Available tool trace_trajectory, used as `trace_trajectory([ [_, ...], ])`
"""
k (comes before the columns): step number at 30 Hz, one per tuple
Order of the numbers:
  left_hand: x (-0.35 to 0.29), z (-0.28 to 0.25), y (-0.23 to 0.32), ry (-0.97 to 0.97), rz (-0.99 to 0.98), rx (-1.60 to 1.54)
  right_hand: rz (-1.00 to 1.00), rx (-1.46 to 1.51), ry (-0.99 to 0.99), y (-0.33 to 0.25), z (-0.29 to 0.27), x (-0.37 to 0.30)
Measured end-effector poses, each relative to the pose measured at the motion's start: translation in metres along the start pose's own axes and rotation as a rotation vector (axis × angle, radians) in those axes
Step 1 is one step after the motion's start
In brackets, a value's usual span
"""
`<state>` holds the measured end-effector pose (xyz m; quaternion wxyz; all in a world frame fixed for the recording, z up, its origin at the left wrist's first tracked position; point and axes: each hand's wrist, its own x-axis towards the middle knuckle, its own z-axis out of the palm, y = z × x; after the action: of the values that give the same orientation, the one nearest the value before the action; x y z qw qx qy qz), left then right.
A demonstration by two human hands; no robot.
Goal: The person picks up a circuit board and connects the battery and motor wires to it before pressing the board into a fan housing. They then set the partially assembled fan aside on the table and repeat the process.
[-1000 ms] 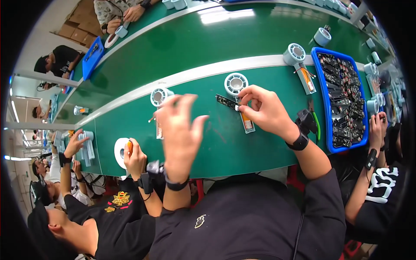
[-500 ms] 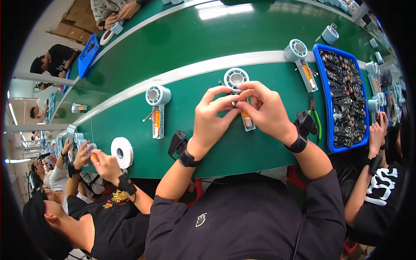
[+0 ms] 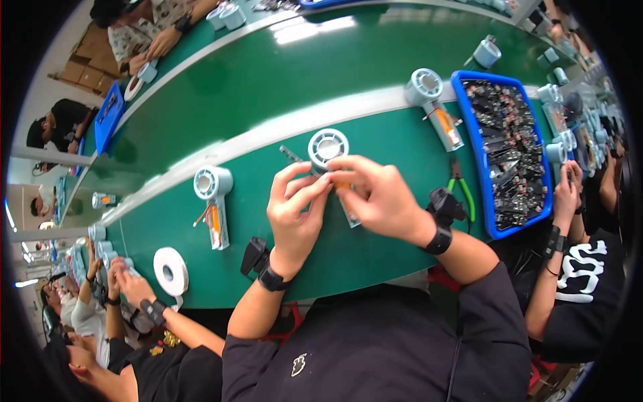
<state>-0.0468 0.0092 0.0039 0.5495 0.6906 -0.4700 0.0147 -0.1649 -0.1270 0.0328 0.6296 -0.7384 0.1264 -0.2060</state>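
A light-blue handheld fan (image 3: 328,147) lies before me on the green bench, its round head away from me. Its opened handle shows an orange battery (image 3: 343,193), partly covered by my fingers. Just below the fan head, my left hand (image 3: 295,209) is closed, thumb and fingertips pinched together. My right hand (image 3: 385,201) curls over the handle, its fingertips meeting those of the left. Whatever sits between the fingertips is too small and hidden to name. A thin dark circuit strip (image 3: 290,154) sticks out left of the fan head, above my left fingers.
Similar open fans lie left (image 3: 213,201) and right (image 3: 435,110). Green-handled cutters (image 3: 462,191) rest beside a blue tray (image 3: 493,231) full of small circuit boards. A white tape roll (image 3: 171,271) stands at the left. Co-workers sit on both sides and across the bench.
The view has shifted, so the bench things appear moved. My hands stay together at the fan, the right one now lower over the handle. The dark strip now shows left of the fan head.
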Motion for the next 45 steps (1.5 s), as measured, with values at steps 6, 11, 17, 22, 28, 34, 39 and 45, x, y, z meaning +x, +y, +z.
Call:
trace_trajectory([
  [6, 0.001, -0.002, -0.002, -0.004, 0.004, -0.016, -0.166, -0.132, 0.033, 0.007, 0.007, -0.005],
  [11, 0.001, -0.004, -0.005, -0.052, -0.024, 0.003, -0.085, -0.082, -0.038, -0.004, 0.0, 0.0],
  [17, 0.008, -0.007, 0.015, -0.157, -0.036, 0.067, -0.112, -0.178, -0.166, 0.008, -0.017, 0.01],
  [22, 0.015, -0.015, 0.02, -0.32, 0.07, 0.303, -0.054, -0.138, -0.335, 0.006, -0.022, 0.023],
  [28, 0.036, -0.016, 0.021, -0.468, 0.309, 0.417, -0.195, -0.671, -0.227, -0.039, -0.04, 0.025],
  [34, 0.058, -0.004, 0.02, -0.587, -0.259, 0.02, 0.152, -0.861, -0.588, -0.071, -0.048, 0.019],
  [39, 0.06, -0.014, 0.045, -0.559, -0.345, -0.055, -0.053, -0.393, -0.373, -0.002, -0.059, 0.024],
  [45, 0.08, -0.001, 0.035, -0.553, 0.516, 0.543, -0.138, -0.592, -0.448, -0.008, -0.077, 0.007],
])
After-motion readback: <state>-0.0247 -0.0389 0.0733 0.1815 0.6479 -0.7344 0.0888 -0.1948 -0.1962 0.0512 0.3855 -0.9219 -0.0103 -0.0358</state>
